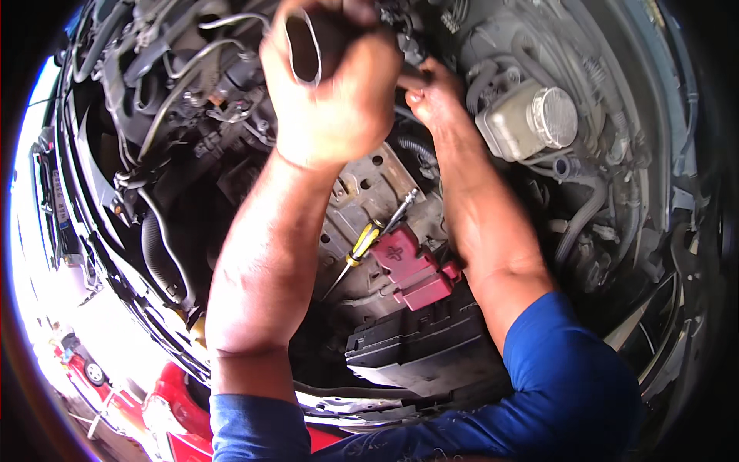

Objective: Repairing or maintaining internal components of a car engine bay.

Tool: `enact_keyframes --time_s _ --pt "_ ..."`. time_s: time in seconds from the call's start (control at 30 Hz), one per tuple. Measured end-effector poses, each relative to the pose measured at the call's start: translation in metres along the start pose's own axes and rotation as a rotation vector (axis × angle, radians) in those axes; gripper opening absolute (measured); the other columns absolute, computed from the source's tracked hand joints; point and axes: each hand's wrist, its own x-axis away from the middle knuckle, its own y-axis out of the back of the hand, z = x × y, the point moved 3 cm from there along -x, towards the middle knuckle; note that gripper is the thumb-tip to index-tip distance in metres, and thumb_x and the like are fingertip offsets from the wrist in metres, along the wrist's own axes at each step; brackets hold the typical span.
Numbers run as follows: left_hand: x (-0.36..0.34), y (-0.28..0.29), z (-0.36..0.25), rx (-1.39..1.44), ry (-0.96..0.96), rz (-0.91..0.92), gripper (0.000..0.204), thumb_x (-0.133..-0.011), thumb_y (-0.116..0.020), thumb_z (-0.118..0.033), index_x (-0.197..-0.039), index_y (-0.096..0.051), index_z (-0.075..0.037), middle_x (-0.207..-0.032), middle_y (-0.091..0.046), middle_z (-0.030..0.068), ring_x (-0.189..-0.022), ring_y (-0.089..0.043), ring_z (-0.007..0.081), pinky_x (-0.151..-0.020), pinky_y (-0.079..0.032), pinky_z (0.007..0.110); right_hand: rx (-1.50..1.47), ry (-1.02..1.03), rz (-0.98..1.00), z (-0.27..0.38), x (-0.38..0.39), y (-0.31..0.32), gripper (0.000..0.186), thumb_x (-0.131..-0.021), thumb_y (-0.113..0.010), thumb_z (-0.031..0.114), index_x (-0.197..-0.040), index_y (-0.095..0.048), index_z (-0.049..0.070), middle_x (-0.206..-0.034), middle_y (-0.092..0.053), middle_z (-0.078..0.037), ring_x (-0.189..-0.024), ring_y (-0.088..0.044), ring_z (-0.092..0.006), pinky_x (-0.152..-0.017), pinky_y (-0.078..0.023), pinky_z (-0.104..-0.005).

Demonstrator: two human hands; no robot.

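Observation:
High in the view, my left hand (335,100) is wrapped round a dark hollow part (305,50) with a pale-rimmed oval opening. Just to its right and partly behind it, my right hand (433,104) has curled fingers on a dark bar or tube (412,77); whether this joins the hollow part is hidden. Below them, a yellow-and-black screwdriver (366,242) and a silver tool (404,205) lie on a metal bracket (339,212), beside a red plastic terminal cover (396,262) over a dark battery (412,358).
The engine bay surrounds both arms, with hoses and cables (162,254) at left, a translucent reservoir (500,135) at right and the dark front edge (115,277) curving down the left side. Red objects (169,408) show outside the car at lower left.

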Motion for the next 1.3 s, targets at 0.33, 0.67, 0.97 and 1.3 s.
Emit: enact_keyframes --time_s 0.33,0.67,0.97,1.3 --pt "0.125 0.080 -0.002 -0.167 0.405 -0.416 0.055 -0.070 -0.091 -0.016 -0.112 -0.059 -0.002 -0.098 -0.066 0.0055 -0.091 -0.061 0.0144 -0.083 -0.051 0.031 0.205 0.029 -0.071 -0.012 -0.005 0.011 0.032 -0.089 -0.064 0.009 -0.117 -0.049 0.013 -0.082 -0.057 -0.005 -0.050 -0.051 -0.0152 -0.034 -0.033 -0.0268" --pt "0.110 0.089 -0.010 -0.550 -0.050 0.145 0.043 -0.072 -0.088 -0.016 -0.109 -0.068 -0.005 -0.103 -0.070 0.0138 -0.102 -0.067 0.0307 -0.087 -0.054 0.040 0.185 0.070 -0.106 -0.007 0.003 0.010 0.016 -0.085 -0.062 0.010 -0.099 -0.056 0.008 -0.073 -0.055 -0.004 -0.049 -0.050 -0.0153 -0.035 -0.029 -0.0278" --pt "0.067 0.033 -0.011 -0.580 -0.084 0.374 0.032 -0.068 -0.080 0.001 -0.099 -0.070 -0.002 -0.105 -0.066 0.0150 -0.098 -0.067 0.0326 -0.086 -0.054 0.040 -0.029 -0.166 -0.020 -0.008 -0.008 0.012 0.012 -0.082 -0.061 0.012 -0.088 -0.051 0.009 -0.065 -0.049 -0.004 -0.040 -0.041 -0.0157 -0.033 -0.026 -0.0281" --pt "0.026 0.010 0.021 0.351 -0.047 0.018 0.034 -0.084 -0.075 -0.007 -0.113 -0.061 0.002 -0.094 -0.067 0.0128 -0.097 -0.065 0.0274 -0.093 -0.049 0.043 -0.027 0.015 0.022 -0.004 0.001 0.007 0.010 -0.084 -0.062 0.011 -0.083 -0.052 0.011 -0.064 -0.048 -0.001 -0.042 -0.040 -0.0116 -0.032 -0.028 -0.0239"
